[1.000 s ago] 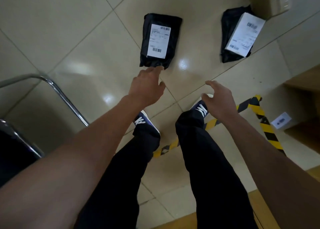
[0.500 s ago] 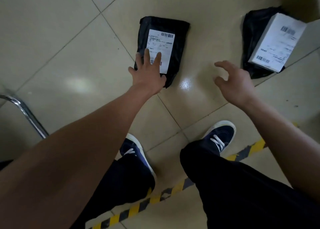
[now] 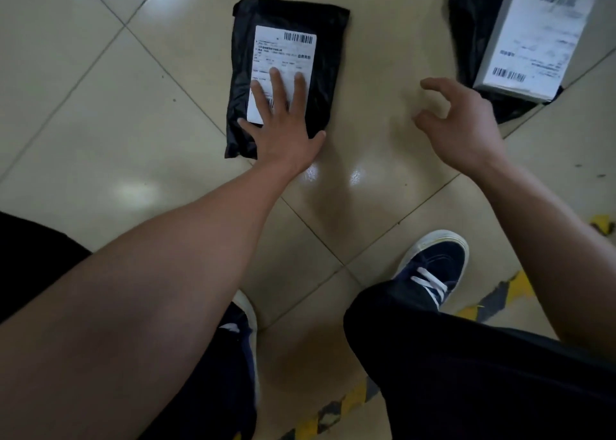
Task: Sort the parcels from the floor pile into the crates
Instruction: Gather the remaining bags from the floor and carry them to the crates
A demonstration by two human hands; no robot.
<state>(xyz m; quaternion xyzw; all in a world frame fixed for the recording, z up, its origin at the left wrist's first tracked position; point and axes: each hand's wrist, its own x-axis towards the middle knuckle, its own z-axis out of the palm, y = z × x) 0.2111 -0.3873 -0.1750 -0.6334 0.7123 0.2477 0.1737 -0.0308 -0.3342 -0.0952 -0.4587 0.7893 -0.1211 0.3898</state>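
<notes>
Underfoot, a floor [image 3: 100,106] of glossy beige tiles filled the view, its dark grout lines running diagonally and ceiling lights reflecting as soft white patches. A strip of yellow-and-black tape [image 3: 346,403] crossed the floor near the bottom edge, passing under the person's feet. Two dark blue shoes with white soles stood on the tiles, the right shoe [image 3: 433,266] plainly seen, the left one mostly hidden behind the left forearm. Dark trousers covered both legs.

A black parcel [image 3: 326,72] lay flat on the floor ahead, carrying a white label [image 3: 283,52] with barcodes and small printed text too fine to read. A second parcel [image 3: 473,39], also black with a larger white label, lay well apart at the upper right, cut off by the frame edge.

The left hand [image 3: 283,129] reached forward with its arm extended, palm down on the first parcel, fingers straight and spread wide across the lower part of the label, thumb out to the side at the parcel's near edge. The right hand [image 3: 463,126] hovered above bare floor between the two parcels, fingers loosely curled like a claw and holding nothing.
</notes>
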